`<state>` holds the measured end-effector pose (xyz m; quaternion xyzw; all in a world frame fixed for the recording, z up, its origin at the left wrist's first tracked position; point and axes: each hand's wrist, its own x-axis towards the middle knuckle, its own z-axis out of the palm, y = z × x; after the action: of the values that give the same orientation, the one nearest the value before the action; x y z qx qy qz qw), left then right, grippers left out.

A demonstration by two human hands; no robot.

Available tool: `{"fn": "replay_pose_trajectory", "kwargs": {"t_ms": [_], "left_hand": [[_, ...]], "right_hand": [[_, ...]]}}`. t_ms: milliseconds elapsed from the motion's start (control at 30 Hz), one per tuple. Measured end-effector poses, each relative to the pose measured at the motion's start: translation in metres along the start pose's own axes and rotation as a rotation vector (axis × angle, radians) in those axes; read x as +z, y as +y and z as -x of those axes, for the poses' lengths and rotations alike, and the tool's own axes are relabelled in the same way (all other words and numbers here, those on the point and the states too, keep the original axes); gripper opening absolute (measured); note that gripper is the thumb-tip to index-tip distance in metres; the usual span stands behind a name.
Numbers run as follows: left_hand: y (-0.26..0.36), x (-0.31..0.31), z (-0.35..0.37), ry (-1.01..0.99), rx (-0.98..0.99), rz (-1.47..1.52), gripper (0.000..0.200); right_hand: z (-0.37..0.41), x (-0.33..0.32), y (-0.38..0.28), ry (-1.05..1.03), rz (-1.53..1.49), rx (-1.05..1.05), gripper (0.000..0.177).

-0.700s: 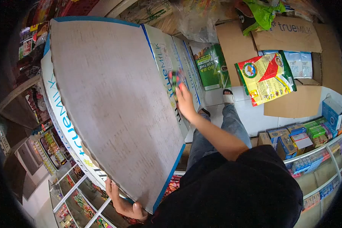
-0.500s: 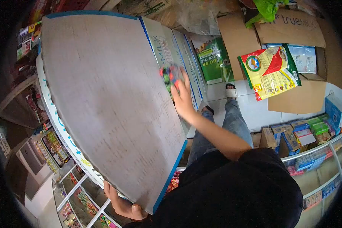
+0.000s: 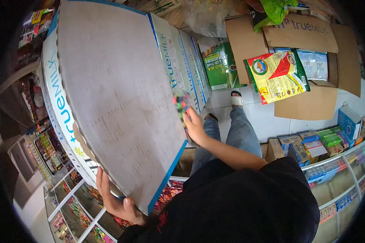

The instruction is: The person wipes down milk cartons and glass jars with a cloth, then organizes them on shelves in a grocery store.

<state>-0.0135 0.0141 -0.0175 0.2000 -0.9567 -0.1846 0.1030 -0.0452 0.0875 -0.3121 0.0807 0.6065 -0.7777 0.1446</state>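
A large TrueMilk carton (image 3: 117,89) fills the left half of the view, its broad greyish face scuffed and blue-edged. My left hand (image 3: 117,202) grips its near left corner, thumb on the broad face and fingers along the lettered side. At the carton's right edge, my right hand (image 3: 195,126) has its fingers closed round a small multicoloured thing (image 3: 181,103) in black, green and red. Motion blurs that item, and I cannot tell its kind. Beyond the edge, more TrueMilk cartons (image 3: 190,65) stand side by side.
An open brown carton (image 3: 302,38) holds white and blue packs, with a yellow and red packet (image 3: 276,76) across its front. A green box (image 3: 220,67) stands on the tiled floor (image 3: 263,121). Shelves with small boxes (image 3: 312,150) run at right; glass-topped compartments (image 3: 73,198) lie at lower left.
My right hand has slid toward me along the carton's right edge with the multicoloured thing. More of the carton's lettered left side shows; my left hand still holds the corner.
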Motion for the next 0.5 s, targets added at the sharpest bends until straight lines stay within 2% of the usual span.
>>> {"fn": "replay_pose_trajectory", "kwargs": {"t_ms": [67, 133, 167, 200, 267, 300, 333, 400, 433, 500], "left_hand": [[-0.004, -0.001, -0.001, 0.019, 0.021, -0.018, 0.072], [-0.001, 0.004, -0.002, 0.057, 0.007, 0.025, 0.07], [0.002, 0.004, -0.003, 0.05, -0.001, 0.035, 0.067], [0.005, 0.005, -0.004, 0.047, -0.007, 0.053, 0.065], [0.008, 0.005, -0.005, 0.069, 0.049, 0.034, 0.057], [0.006, 0.008, -0.003, 0.118, 0.039, 0.128, 0.054], [0.003, 0.011, 0.0, 0.168, 0.027, 0.218, 0.051], [0.005, 0.012, 0.002, 0.308, 0.159, 0.247, 0.039], [0.0, 0.012, 0.002, 0.351, 0.257, 0.244, 0.033], [-0.01, 0.008, 0.008, 0.396, 0.413, 0.242, 0.027]], "right_hand": [[-0.024, 0.002, -0.022, -0.069, -0.259, 0.209, 0.029], [-0.042, 0.004, 0.006, -0.043, -0.192, -0.013, 0.031], [-0.039, -0.003, 0.015, -0.083, -0.1, 0.144, 0.033], [-0.029, -0.008, 0.024, -0.09, -0.085, 0.133, 0.033], [0.003, -0.012, 0.041, 0.037, -0.045, 0.22, 0.029], [0.016, -0.011, 0.046, 0.096, -0.239, 0.277, 0.024], [0.027, -0.016, 0.049, 0.076, -0.219, 0.258, 0.024], [0.046, -0.036, 0.05, -0.145, -0.181, 0.552, 0.022], [0.051, -0.044, 0.05, -0.18, -0.15, 0.533, 0.022], [0.066, -0.054, 0.049, -0.197, -0.587, 0.795, 0.02]]}}
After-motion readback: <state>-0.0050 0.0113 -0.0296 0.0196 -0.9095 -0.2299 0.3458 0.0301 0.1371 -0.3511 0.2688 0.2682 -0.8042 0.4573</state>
